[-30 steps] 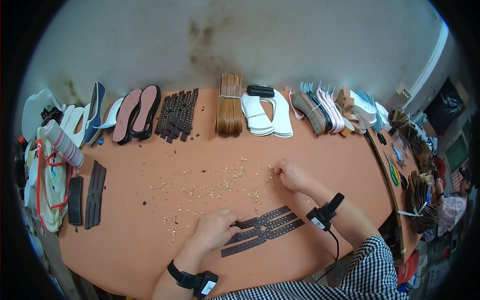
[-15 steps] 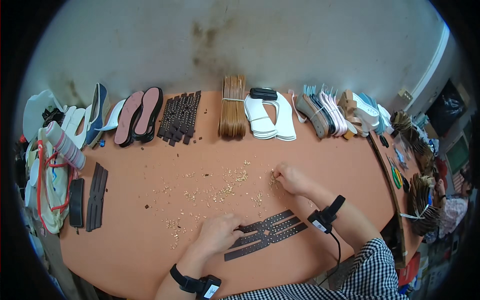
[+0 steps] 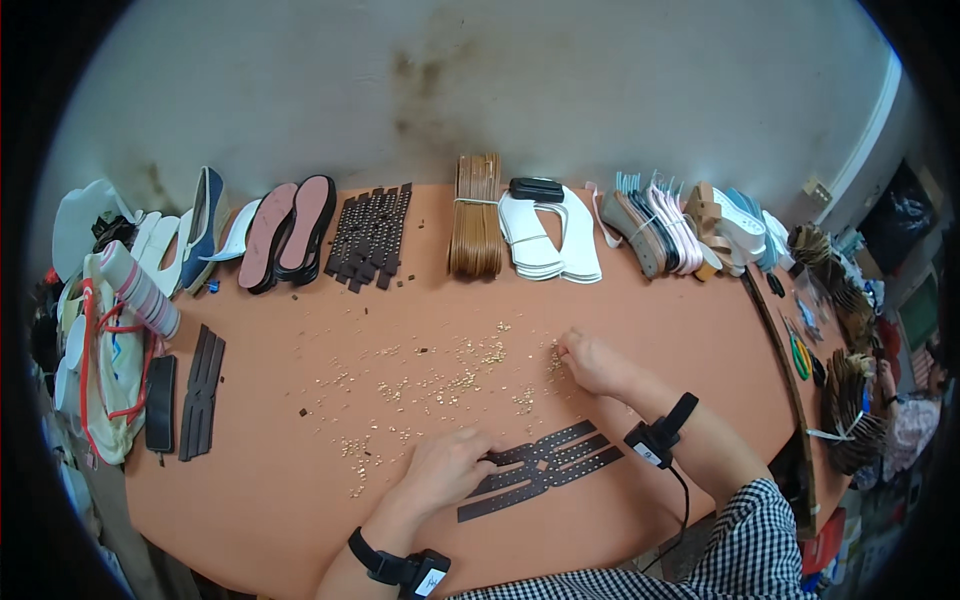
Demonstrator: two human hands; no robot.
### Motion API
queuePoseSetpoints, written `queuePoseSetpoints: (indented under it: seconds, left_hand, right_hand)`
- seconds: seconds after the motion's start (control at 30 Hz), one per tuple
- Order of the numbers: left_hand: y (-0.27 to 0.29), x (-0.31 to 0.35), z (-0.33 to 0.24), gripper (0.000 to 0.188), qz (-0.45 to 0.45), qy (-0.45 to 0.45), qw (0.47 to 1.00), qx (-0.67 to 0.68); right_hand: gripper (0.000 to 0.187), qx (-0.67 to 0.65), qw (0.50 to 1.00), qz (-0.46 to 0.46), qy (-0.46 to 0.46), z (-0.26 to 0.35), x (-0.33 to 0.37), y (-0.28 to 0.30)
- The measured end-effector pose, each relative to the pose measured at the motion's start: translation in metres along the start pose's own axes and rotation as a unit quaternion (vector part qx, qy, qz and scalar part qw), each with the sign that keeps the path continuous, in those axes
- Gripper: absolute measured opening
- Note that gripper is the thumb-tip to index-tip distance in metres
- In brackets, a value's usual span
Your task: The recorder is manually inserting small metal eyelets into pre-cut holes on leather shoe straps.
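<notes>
In front of me lies a dark brown strap piece point(image 3: 545, 478), flat and slit into long bands, with rows of small gold studs and a diamond-shaped opening at its middle. My left hand point(image 3: 445, 468) is closed at its left end, fingertips on the upper band. My right hand point(image 3: 592, 364) rests farther off, thumb and fingers pinched together on the table among loose gold studs point(image 3: 556, 366); whatever is between the fingertips is too small to make out. More gold studs point(image 3: 462, 382) lie scattered left of the right hand and beyond the left one.
Unstudded strap pieces point(image 3: 201, 395) and a black case point(image 3: 160, 403) lie at the left. Along the wall stand pink insoles point(image 3: 267, 236), studded straps point(image 3: 368, 240), a brown bundle point(image 3: 476, 230), white cutouts point(image 3: 535, 245) and shoe parts point(image 3: 670, 230). Pliers point(image 3: 800, 358) lie at the right.
The whole view has shifted slightly, so everything appears a little farther right. Both hands keep nearly the same places, the left on the strap piece and the right at the studs.
</notes>
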State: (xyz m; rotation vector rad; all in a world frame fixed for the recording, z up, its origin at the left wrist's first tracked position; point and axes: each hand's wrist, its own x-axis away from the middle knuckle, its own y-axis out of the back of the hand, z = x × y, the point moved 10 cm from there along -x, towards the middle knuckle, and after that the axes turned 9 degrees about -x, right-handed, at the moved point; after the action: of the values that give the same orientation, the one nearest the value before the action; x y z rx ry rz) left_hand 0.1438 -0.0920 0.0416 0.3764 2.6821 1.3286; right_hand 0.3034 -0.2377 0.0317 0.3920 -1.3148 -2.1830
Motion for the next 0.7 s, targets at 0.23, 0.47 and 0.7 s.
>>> queuePoseSetpoints:
  seconds: [0.23, 0.47, 0.7]
  left_hand:
    - [-0.007, 0.000, 0.003, 0.024, 0.032, 0.028, 0.998, -0.054]
    - [-0.008, -0.006, 0.003, 0.024, 0.004, 0.003, 1.000, -0.015]
    - [-0.006, 0.000, 0.006, 0.024, -0.005, 0.007, 1.000, -0.030]
  right_hand:
    - [0.020, 0.082, 0.995, 0.053, 0.026, 0.006, -0.002, -0.011]
    - [0.021, 0.098, 0.995, 0.013, 0.002, -0.001, 0.002, -0.002]
    - [0.017, -0.034, 0.999, 0.010, 0.030, 0.061, 0.072, -0.002]
